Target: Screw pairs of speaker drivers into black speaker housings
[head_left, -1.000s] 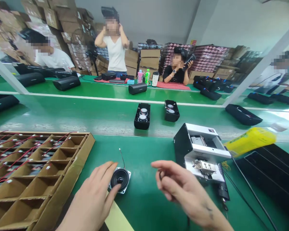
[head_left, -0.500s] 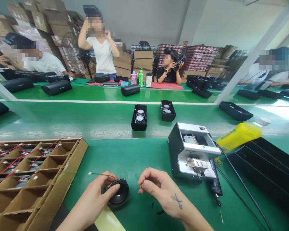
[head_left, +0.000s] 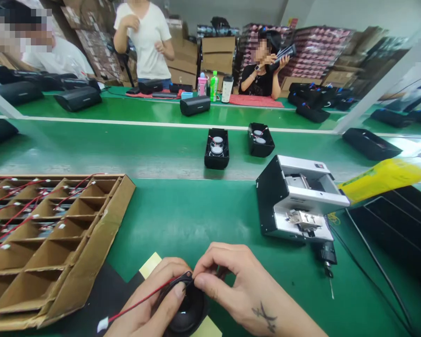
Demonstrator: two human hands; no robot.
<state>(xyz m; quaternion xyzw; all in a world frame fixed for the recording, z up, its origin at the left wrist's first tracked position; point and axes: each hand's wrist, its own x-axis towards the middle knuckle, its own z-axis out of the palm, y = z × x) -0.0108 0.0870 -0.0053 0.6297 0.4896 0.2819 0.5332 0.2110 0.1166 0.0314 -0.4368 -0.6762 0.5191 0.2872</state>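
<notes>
A small black round speaker driver sits between both my hands at the near edge of the green bench. My left hand grips its left side, thumb on the cone rim. My right hand pinches the top rim of the same driver with thumb and forefinger. A thin red wire with a white tag runs from the driver down to the left, across my left hand. The driver's lower half is hidden by my fingers.
A cardboard divider tray with wired drivers fills the left. A white and black machine stands to the right, an electric screwdriver before it, a yellow bottle beyond. Two black speaker shells lie on the belt. Other people work behind.
Both hands have closed in on the speaker driver and lifted it nearer to me. The red wire now hangs left. The view has tilted down.
</notes>
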